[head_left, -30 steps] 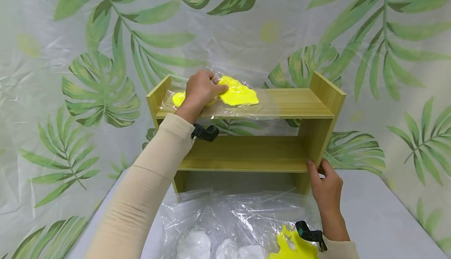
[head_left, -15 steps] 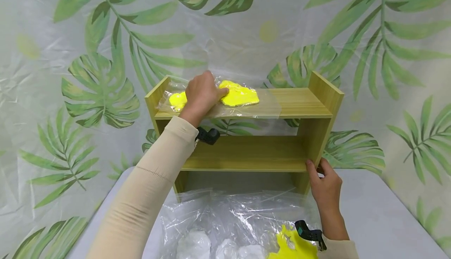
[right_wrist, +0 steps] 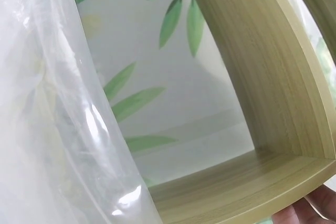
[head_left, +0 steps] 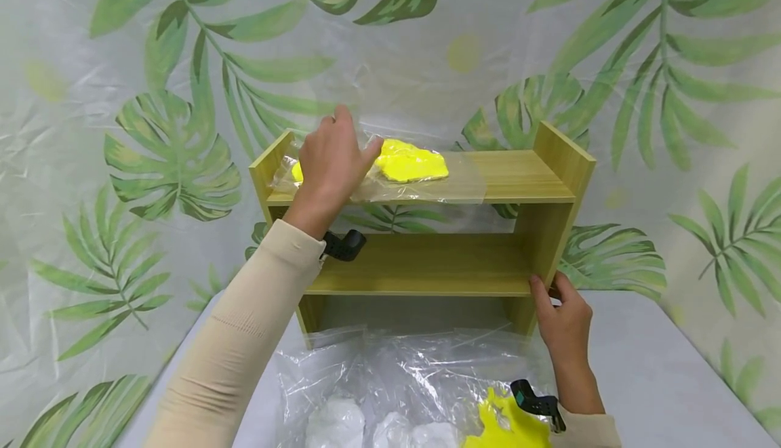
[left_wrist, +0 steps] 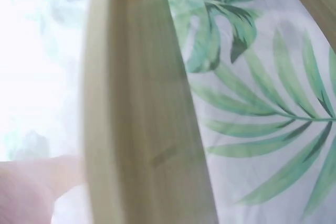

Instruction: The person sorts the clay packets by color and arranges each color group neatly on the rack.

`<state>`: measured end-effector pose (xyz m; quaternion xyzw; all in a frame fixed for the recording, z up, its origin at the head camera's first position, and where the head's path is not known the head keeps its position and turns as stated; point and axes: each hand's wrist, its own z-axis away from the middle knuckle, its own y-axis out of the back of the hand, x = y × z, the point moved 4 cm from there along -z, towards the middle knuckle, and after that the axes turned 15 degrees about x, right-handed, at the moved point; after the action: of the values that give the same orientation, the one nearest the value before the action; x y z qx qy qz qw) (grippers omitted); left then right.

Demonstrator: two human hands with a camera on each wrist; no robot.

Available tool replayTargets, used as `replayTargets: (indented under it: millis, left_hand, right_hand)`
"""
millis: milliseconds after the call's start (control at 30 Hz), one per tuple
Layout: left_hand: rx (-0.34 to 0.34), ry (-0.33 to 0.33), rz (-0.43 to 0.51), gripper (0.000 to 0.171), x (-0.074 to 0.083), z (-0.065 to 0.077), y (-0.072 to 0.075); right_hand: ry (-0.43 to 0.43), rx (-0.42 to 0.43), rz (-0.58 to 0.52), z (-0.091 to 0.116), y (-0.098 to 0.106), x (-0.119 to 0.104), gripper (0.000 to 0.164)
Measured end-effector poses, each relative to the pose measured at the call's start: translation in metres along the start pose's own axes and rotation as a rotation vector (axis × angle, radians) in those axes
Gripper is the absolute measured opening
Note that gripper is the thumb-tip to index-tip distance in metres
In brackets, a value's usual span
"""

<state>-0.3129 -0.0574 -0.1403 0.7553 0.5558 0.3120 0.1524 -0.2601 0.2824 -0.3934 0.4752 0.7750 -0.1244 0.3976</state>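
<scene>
A wooden shelf unit (head_left: pixel 476 265) stands on the white table. On its top board lies a clear plastic bag (head_left: pixel 464 180) with bright yellow, clay-like lumps (head_left: pixel 411 163) inside. Over the bag's left part is my left hand (head_left: pixel 332 160), fingers extended upward and thumb spread; it hides some of the yellow. Only a blurred bit of that hand (left_wrist: pixel 31 190) shows in the left wrist view, beside the wood. My right hand (head_left: pixel 567 319) grips the unit's right side panel near the middle board, thumb in front. Its fingertips (right_wrist: pixel 299 213) appear under the wood edge in the right wrist view.
In front of the unit lies more clear plastic (head_left: pixel 415 360), covering white lumps (head_left: pixel 335 424) and a ragged yellow piece (head_left: pixel 512 428). A leaf-patterned cloth (head_left: pixel 488 14) hangs behind. The white table (head_left: pixel 659 380) extends to the right.
My left hand has let go of the bag, lifted slightly and moved left, its fingers straightening. The bag now lies flatter on the top board. My right hand keeps its grip.
</scene>
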Motion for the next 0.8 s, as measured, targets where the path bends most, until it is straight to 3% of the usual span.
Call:
replayTargets:
  millis: [100, 233, 367, 567, 800]
  left_hand:
    - [0.089, -0.053, 0.061, 0.051, 0.004, 0.012, 0.011]
    - [0.218, -0.153, 0.174, 0.045, 0.012, 0.039, 0.027]
    - [0.282, -0.216, 0.276, 0.04, 0.017, 0.068, 0.039]
    - [0.287, -0.204, 0.379, 0.034, 0.013, 0.103, 0.043]
    - [0.21, -0.095, 0.458, 0.028, -0.002, 0.141, 0.028]
  right_hand:
    - [0.003, -0.001, -0.01, -0.001, 0.001, 0.0, 0.032]
    - [-0.003, -0.007, -0.014, 0.0, 0.002, -0.001, 0.032]
    - [-0.004, -0.011, -0.007, 0.0, 0.001, -0.002, 0.032]
    - [-0.009, -0.011, 0.003, 0.001, 0.0, -0.002, 0.031]
    - [-0.014, -0.013, 0.015, 0.001, 0.0, -0.001, 0.033]
